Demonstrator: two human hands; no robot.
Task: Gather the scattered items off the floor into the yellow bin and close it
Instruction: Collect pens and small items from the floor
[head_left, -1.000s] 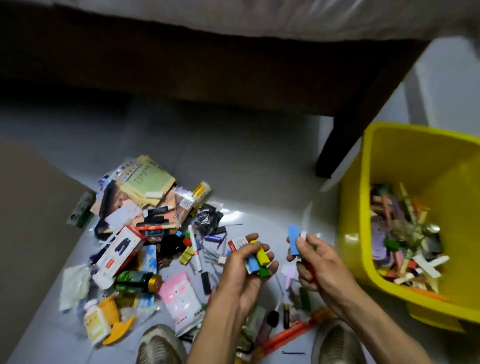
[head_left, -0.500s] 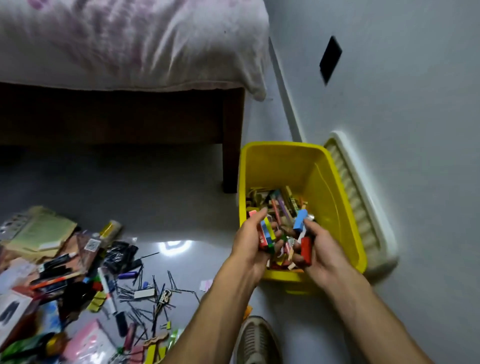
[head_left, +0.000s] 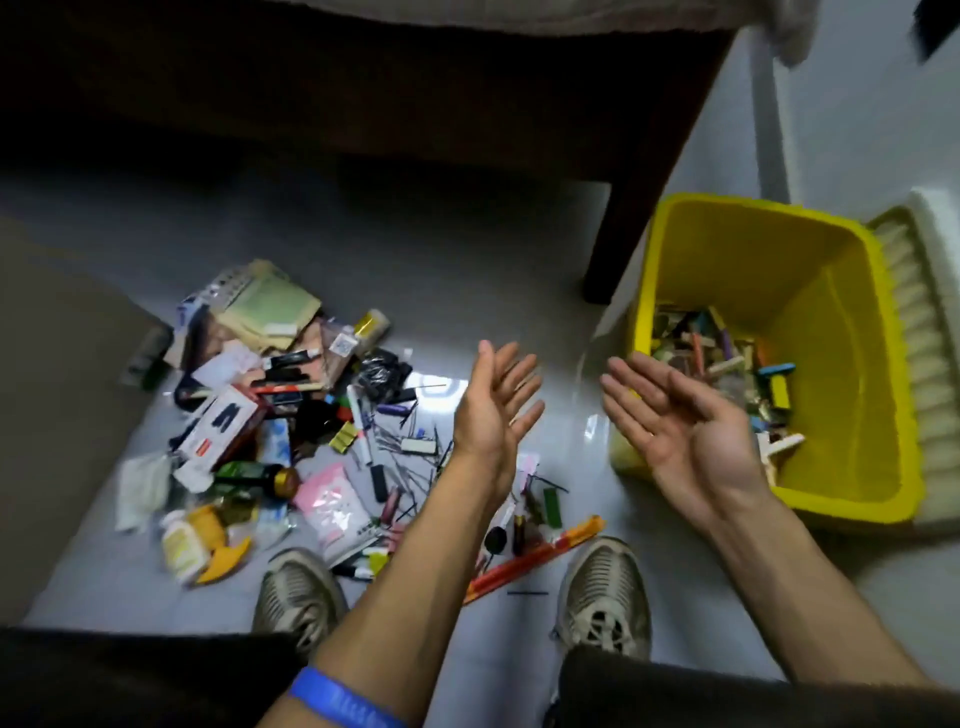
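The yellow bin (head_left: 862, 322) stands open on the floor at the right, with several small colourful items lying in its bottom. A pile of scattered items (head_left: 270, 415) covers the floor at the left: paper packets, boxes, bottles, markers, clips. My left hand (head_left: 493, 410) hovers above the floor between pile and bin, fingers straight, palm turned right, holding nothing. My right hand (head_left: 670, 415) is palm up just left of the bin's near corner, fingers relaxed and empty. An orange stick (head_left: 535, 558) lies between my shoes.
A dark bed frame with a wooden leg (head_left: 623, 208) stands right behind the bin. A white ribbed lid (head_left: 924, 364) leans by the bin's right side against the wall. My two shoes (head_left: 602, 597) stand at the pile's near edge. A brown mat lies far left.
Both hands held small coloured blocks over the bin half a second ago; now they are empty and have pulled back to the left of the bin. The view has swung back towards the pile.
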